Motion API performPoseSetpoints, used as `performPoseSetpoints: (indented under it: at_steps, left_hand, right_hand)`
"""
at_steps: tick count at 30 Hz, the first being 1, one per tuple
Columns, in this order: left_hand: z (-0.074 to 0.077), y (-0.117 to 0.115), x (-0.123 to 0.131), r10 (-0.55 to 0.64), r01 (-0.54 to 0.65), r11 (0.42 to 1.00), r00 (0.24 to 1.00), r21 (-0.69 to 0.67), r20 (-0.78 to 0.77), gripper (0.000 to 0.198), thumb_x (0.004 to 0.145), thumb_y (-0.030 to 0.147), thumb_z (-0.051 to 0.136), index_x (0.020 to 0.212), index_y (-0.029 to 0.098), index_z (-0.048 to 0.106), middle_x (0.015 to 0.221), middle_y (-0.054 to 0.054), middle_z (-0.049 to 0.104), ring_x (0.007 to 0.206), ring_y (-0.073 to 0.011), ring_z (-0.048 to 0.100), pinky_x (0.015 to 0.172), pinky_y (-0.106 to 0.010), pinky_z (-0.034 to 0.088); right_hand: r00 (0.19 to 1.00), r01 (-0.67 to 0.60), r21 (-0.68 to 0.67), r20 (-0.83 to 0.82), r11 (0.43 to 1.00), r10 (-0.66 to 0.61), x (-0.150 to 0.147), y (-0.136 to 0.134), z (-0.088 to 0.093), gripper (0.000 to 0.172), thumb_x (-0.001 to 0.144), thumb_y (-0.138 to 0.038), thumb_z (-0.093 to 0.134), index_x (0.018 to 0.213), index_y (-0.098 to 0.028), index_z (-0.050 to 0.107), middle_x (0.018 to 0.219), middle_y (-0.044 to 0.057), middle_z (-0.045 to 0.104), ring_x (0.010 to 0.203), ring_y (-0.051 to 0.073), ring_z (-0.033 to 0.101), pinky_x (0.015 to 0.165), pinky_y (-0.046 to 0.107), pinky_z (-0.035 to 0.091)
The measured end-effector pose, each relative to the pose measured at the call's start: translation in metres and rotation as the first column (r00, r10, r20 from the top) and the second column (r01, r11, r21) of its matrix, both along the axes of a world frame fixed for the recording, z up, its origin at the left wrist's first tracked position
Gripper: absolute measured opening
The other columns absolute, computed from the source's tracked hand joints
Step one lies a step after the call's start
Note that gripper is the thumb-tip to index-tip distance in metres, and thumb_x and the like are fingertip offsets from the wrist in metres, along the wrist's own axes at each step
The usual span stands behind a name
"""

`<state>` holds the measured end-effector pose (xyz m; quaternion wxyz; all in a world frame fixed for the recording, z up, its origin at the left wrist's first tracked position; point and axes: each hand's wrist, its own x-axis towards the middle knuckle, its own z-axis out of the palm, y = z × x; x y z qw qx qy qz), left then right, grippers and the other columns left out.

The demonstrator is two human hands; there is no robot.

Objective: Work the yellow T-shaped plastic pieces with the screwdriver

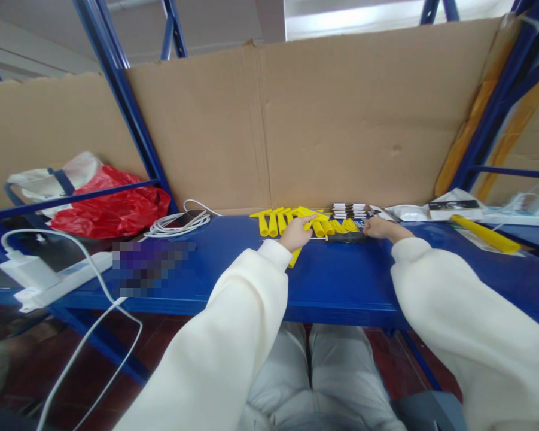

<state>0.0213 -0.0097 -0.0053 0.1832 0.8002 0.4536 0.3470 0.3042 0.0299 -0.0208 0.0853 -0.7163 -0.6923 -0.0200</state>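
Observation:
My left hand (295, 234) is closed around a yellow T-shaped plastic handle (295, 257), whose lower end sticks out below my fingers. Behind it, several similar yellow T-shaped pieces (273, 223) lie in a row along the back of the blue table. To the right, my right hand (379, 228) has its fingers pinched together near small white-and-dark packets; what they hold is too small to make out. Between my hands lies a screwdriver (346, 237) with a black handle, its thin shaft pointing left. Small stacked boxes (349, 211) stand behind the yellow pieces.
A cardboard sheet (341, 120) walls off the back. On the left are a coiled white cable (179, 225), a red plastic bag (112, 203) and a power strip (67, 281). On the right lie a yellow tube-like piece (487, 233) and a black-and-white box (455, 206).

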Motion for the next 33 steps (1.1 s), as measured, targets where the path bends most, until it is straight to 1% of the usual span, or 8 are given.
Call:
performPoseSetpoints:
  at_steps: [3, 7, 11, 14, 20, 24, 30, 33]
  left_hand:
    - [-0.002, 0.002, 0.000, -0.012, 0.012, 1.000, 1.000, 0.025, 0.010, 0.059, 0.085, 0.000, 0.058, 0.142, 0.015, 0.067, 0.141, -0.010, 0.070, 0.129, -0.0241, 0.067, 0.117, -0.039, 0.048]
    - [-0.002, 0.002, 0.000, -0.018, 0.018, 1.000, 1.000, -0.001, 0.012, 0.060, 0.085, 0.000, 0.058, 0.143, 0.014, 0.065, 0.136, -0.011, 0.073, 0.123, -0.0249, 0.070, 0.114, -0.040, 0.051]
    - [-0.001, 0.001, -0.002, -0.016, 0.016, 1.000, 1.000, -0.015, 0.016, 0.061, 0.084, 0.000, 0.059, 0.143, 0.014, 0.065, 0.126, -0.010, 0.077, 0.121, -0.0256, 0.071, 0.112, -0.043, 0.052]
    - [-0.002, 0.003, -0.003, -0.026, 0.027, 1.000, 0.999, -0.009, 0.026, 0.061, 0.084, 0.001, 0.059, 0.143, 0.016, 0.065, 0.125, -0.009, 0.078, 0.120, -0.0245, 0.071, 0.112, -0.043, 0.053]
    - [-0.003, 0.004, -0.002, -0.024, 0.024, 1.000, 1.000, -0.006, 0.017, 0.059, 0.086, 0.001, 0.057, 0.143, 0.013, 0.065, 0.140, -0.011, 0.070, 0.118, -0.0228, 0.072, 0.111, -0.039, 0.053]
    - [-0.003, 0.004, -0.002, -0.026, 0.026, 1.000, 1.000, 0.001, 0.016, 0.058, 0.087, 0.002, 0.057, 0.142, 0.016, 0.066, 0.144, -0.010, 0.068, 0.117, -0.0218, 0.072, 0.111, -0.038, 0.053]
    - [-0.003, 0.002, -0.001, -0.001, 0.001, 1.000, 1.000, -0.028, 0.013, 0.059, 0.086, 0.002, 0.058, 0.143, 0.014, 0.065, 0.138, -0.013, 0.071, 0.106, -0.0229, 0.075, 0.105, -0.038, 0.057]
    - [-0.002, 0.001, -0.001, 0.000, 0.000, 0.999, 1.000, -0.032, 0.005, 0.058, 0.087, 0.002, 0.057, 0.143, 0.013, 0.065, 0.136, -0.012, 0.072, 0.108, -0.0232, 0.075, 0.106, -0.038, 0.056]
  right_hand:
    - [0.997, 0.074, -0.053, -0.004, 0.996, -0.075, -0.004, -0.008, 0.003, 0.021, 0.084, -0.021, 0.064, 0.091, -0.018, 0.083, 0.094, 0.013, 0.078, 0.094, 0.028, 0.074, 0.084, 0.034, 0.057]
    - [0.988, 0.155, -0.019, 0.025, 0.988, -0.154, -0.012, -0.014, 0.005, 0.025, 0.087, -0.019, 0.061, 0.097, -0.023, 0.084, 0.098, 0.011, 0.079, 0.098, 0.027, 0.073, 0.085, 0.034, 0.056]
    - [0.995, 0.104, -0.009, 0.007, 0.995, -0.104, -0.013, -0.016, 0.006, 0.026, 0.088, -0.015, 0.059, 0.097, -0.018, 0.083, 0.091, 0.010, 0.080, 0.088, 0.023, 0.074, 0.076, 0.027, 0.054]
    - [0.998, 0.054, -0.005, 0.041, 0.999, -0.054, -0.012, -0.016, 0.007, 0.026, 0.088, -0.013, 0.059, 0.096, -0.015, 0.083, 0.093, 0.011, 0.080, 0.086, 0.022, 0.074, 0.077, 0.026, 0.054]
    - [0.976, 0.036, -0.026, 0.214, 0.999, -0.029, -0.016, -0.016, 0.010, 0.034, 0.087, -0.012, 0.054, 0.105, -0.009, 0.083, 0.098, 0.020, 0.079, 0.096, 0.028, 0.075, 0.085, 0.030, 0.054]
    - [0.969, 0.034, -0.014, 0.246, 0.999, -0.029, -0.019, -0.016, 0.009, 0.035, 0.088, -0.011, 0.054, 0.109, -0.005, 0.081, 0.103, 0.023, 0.078, 0.099, 0.030, 0.075, 0.084, 0.031, 0.053]
    - [0.978, 0.021, -0.015, 0.207, 1.000, -0.017, -0.017, -0.017, 0.010, 0.027, 0.085, -0.014, 0.059, 0.096, -0.011, 0.083, 0.089, 0.017, 0.079, 0.091, 0.028, 0.075, 0.079, 0.029, 0.053]
    - [0.988, 0.021, 0.011, 0.154, 1.000, -0.023, -0.015, -0.018, 0.012, 0.022, 0.084, -0.016, 0.061, 0.088, -0.013, 0.082, 0.084, 0.014, 0.078, 0.087, 0.026, 0.074, 0.075, 0.028, 0.051]
